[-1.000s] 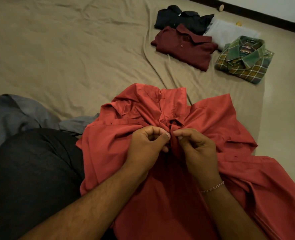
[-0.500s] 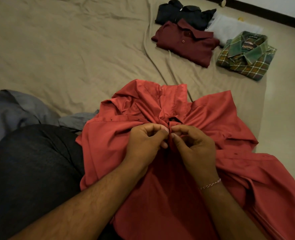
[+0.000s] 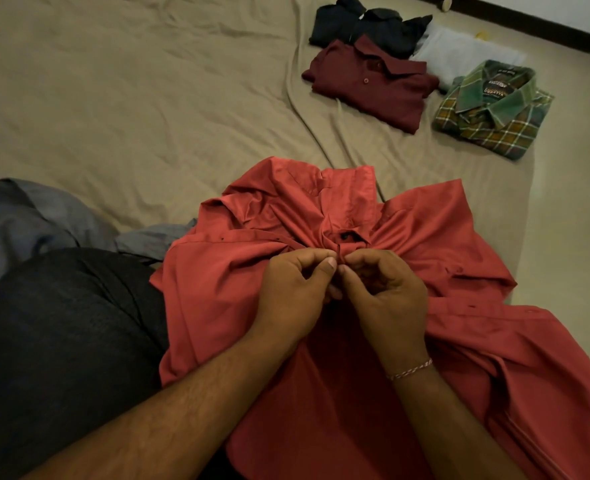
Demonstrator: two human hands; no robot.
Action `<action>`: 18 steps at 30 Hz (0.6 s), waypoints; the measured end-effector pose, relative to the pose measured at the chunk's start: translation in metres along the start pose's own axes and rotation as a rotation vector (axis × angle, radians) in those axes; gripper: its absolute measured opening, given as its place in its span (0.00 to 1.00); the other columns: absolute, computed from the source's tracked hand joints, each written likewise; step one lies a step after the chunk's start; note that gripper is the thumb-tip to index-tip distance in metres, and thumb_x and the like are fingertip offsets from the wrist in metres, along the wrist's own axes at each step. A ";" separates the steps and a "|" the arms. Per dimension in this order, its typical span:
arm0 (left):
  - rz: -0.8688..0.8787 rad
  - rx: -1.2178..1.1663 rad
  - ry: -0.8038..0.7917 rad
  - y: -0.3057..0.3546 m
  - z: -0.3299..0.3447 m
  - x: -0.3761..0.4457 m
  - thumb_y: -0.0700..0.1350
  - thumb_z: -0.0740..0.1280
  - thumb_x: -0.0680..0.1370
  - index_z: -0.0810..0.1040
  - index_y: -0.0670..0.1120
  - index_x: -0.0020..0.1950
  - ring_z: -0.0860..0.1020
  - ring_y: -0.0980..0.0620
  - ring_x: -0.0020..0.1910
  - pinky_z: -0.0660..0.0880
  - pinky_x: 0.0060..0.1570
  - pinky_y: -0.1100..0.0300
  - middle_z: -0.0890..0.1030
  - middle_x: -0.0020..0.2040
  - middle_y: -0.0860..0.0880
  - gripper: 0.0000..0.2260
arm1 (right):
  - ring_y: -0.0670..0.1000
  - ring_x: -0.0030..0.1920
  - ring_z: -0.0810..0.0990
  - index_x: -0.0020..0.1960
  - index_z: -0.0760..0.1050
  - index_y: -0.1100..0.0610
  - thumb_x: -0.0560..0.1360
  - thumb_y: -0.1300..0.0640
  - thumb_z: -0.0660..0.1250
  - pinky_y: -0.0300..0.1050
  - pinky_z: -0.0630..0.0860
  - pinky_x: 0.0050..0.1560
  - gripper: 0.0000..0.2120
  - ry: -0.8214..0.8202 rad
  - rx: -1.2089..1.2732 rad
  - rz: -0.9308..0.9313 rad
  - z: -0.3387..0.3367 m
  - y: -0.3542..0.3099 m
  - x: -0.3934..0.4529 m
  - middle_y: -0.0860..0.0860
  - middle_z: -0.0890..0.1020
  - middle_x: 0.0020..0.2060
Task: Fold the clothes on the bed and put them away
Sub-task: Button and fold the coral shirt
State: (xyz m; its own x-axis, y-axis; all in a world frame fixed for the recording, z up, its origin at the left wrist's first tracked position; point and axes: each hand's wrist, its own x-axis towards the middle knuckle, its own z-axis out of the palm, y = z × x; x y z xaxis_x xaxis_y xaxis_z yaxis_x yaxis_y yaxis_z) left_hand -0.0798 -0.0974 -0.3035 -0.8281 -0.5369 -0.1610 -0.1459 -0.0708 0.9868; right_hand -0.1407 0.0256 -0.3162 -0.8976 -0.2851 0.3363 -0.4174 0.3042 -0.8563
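Red shirt, buttoning at the placket before the fold

Item: red shirt (image 3: 408, 244), spread open and rumpled on the tan bedsheet (image 3: 148, 98), its lower part drawn over the person's lap, collar toward the far side.

Hands: left hand (image 3: 295, 292) and right hand (image 3: 387, 292) meet at the shirt's front opening, just below the collar. Each has thumb and fingers curled and pinching an edge of the red fabric; thumb tips nearly touch. Whether a button sits between them cannot be made out.

Step in hand, as judged: fastening an upper button so the front lies closed; folding of this shirt not yet begun.

Already folded, far right of the sheet: maroon shirt (image 3: 373, 84), dark shirt (image 3: 366, 27) behind it, pale folded item (image 3: 466, 55), green plaid shirt (image 3: 494, 112). These lie close together, the maroon overlapping the dark one.

Awaiting: grey garment (image 3: 27, 216), loose at the left beside the person's dark-trousered leg (image 3: 61, 334).

Next move calls for: a fine push of button through hole, then smoothing the bunched front flat on the sheet and turning the shirt face down for the sleeve folds.
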 end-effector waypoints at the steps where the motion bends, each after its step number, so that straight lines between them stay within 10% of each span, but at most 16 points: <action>1: -0.014 -0.020 -0.007 0.001 0.000 0.000 0.38 0.69 0.82 0.85 0.50 0.49 0.81 0.52 0.31 0.79 0.36 0.57 0.85 0.34 0.43 0.08 | 0.47 0.44 0.84 0.48 0.83 0.52 0.73 0.63 0.78 0.45 0.81 0.46 0.09 -0.004 0.013 0.009 0.000 0.000 0.000 0.45 0.84 0.44; 18: 0.013 0.075 0.007 -0.007 -0.002 0.012 0.39 0.71 0.81 0.85 0.52 0.45 0.83 0.58 0.40 0.81 0.45 0.56 0.86 0.40 0.55 0.09 | 0.49 0.43 0.86 0.50 0.84 0.53 0.73 0.66 0.77 0.45 0.83 0.47 0.11 -0.023 0.163 0.168 0.005 -0.003 -0.004 0.46 0.87 0.44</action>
State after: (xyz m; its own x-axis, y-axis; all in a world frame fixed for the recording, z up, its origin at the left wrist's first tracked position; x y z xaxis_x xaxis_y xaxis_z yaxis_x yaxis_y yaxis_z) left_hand -0.0878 -0.1047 -0.3122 -0.8267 -0.5430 -0.1477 -0.1754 -0.0008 0.9845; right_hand -0.1355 0.0210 -0.3174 -0.9483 -0.2638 0.1765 -0.2325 0.1986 -0.9521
